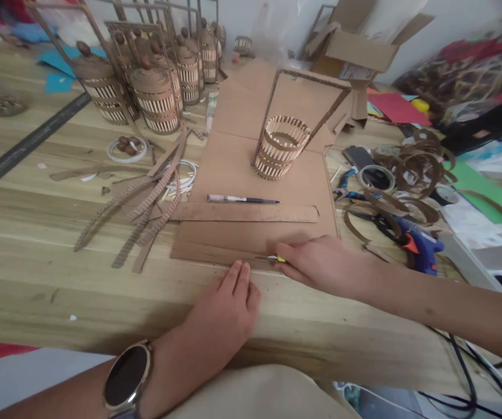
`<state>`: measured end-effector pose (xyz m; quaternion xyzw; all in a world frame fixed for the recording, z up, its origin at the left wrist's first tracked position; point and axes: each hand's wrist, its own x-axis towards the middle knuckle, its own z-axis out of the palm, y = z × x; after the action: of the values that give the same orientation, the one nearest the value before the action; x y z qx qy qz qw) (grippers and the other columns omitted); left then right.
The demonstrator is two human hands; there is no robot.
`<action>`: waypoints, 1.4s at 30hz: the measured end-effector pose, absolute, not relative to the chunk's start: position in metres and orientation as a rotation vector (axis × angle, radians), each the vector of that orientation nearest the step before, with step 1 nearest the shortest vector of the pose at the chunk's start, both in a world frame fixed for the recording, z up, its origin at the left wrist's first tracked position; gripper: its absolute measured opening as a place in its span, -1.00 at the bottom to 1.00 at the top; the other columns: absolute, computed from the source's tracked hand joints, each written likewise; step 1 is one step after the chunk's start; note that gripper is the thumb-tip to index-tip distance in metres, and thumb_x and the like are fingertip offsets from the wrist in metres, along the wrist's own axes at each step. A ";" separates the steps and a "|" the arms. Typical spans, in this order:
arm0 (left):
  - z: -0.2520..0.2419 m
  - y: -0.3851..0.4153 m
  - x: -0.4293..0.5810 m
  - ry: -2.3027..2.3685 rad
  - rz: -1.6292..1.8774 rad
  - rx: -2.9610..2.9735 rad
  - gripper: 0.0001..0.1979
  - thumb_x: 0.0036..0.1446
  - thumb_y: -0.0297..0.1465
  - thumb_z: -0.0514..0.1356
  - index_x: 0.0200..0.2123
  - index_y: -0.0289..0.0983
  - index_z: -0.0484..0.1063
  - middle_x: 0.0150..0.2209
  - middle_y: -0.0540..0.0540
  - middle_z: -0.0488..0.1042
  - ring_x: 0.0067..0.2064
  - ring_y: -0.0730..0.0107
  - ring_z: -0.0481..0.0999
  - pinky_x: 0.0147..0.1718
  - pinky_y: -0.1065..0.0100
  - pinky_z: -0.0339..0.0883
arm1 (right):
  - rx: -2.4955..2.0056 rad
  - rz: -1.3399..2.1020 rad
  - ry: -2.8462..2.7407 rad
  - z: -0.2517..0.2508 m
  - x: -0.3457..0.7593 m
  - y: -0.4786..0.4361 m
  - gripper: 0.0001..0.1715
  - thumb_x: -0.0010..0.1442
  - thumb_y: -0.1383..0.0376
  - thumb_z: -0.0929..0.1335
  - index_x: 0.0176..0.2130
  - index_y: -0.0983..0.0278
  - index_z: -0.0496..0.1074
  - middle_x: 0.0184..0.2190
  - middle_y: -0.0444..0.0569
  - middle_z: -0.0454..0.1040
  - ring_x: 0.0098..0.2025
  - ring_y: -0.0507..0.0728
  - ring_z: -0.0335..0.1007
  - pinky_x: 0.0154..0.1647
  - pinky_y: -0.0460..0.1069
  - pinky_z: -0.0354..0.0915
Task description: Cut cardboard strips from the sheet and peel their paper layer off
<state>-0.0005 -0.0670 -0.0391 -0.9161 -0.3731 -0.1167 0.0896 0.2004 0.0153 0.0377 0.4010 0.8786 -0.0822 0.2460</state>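
Note:
My left hand [227,305] lies flat on the wooden table [36,291], fingers stretched out, their tips touching the near edge of a brown cardboard sheet [251,169]. My right hand [321,265] is closed round a small yellow-tipped cutter [275,258], whose blade rests on the cardboard's near edge. A cut cardboard strip [246,213] lies across the sheet, with a pen [242,199] just behind it. Farther back on the sheet stands a small slatted basket [280,146] with a tall cardboard handle.
Several finished slatted lanterns [157,96] stand at the back left. Corrugated strips [146,206] lie left of the sheet. A blue glue gun [414,244], curled strips [412,166], tape roll [375,176] and coloured paper crowd the right. An open carton [360,49] is behind.

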 end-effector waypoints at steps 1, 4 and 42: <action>-0.041 -0.067 -0.001 -1.108 -0.338 -2.738 -0.81 0.24 -0.41 0.15 -0.15 -0.43 0.42 0.00 -0.43 0.52 0.05 0.02 0.52 -0.06 0.16 0.39 | 1.088 -0.234 2.391 0.038 0.196 0.016 -0.73 0.39 0.18 0.16 -0.10 0.27 0.33 -0.34 -0.03 0.57 -0.40 0.09 0.48 -0.56 -0.05 -0.13; -0.044 -0.067 0.000 -1.114 -0.291 -2.773 -0.76 0.24 -0.39 0.16 -0.10 -0.45 0.42 0.03 -0.46 0.50 0.08 0.00 0.50 -0.04 0.14 0.37 | 1.079 -0.247 2.375 0.039 0.189 0.016 -0.73 0.39 0.20 0.16 -0.07 0.28 0.33 -0.30 -0.01 0.57 -0.36 0.11 0.50 -0.56 -0.05 -0.11; -0.021 -0.051 0.017 -1.187 -0.013 -2.742 -0.73 0.31 -0.41 0.10 -0.05 -0.37 0.54 -0.21 -0.23 0.58 -0.14 0.22 0.55 -0.28 0.34 0.41 | 0.969 -0.016 2.265 0.049 0.246 0.011 -0.72 0.18 0.45 0.32 -0.10 0.23 0.42 -0.56 -0.13 0.49 -0.58 0.05 0.41 -0.65 -0.02 -0.24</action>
<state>0.0170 -0.0510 -0.0207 -0.9149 -0.3962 -0.0043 0.0768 0.2462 0.0107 0.0493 0.3711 0.8671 -0.0061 0.3323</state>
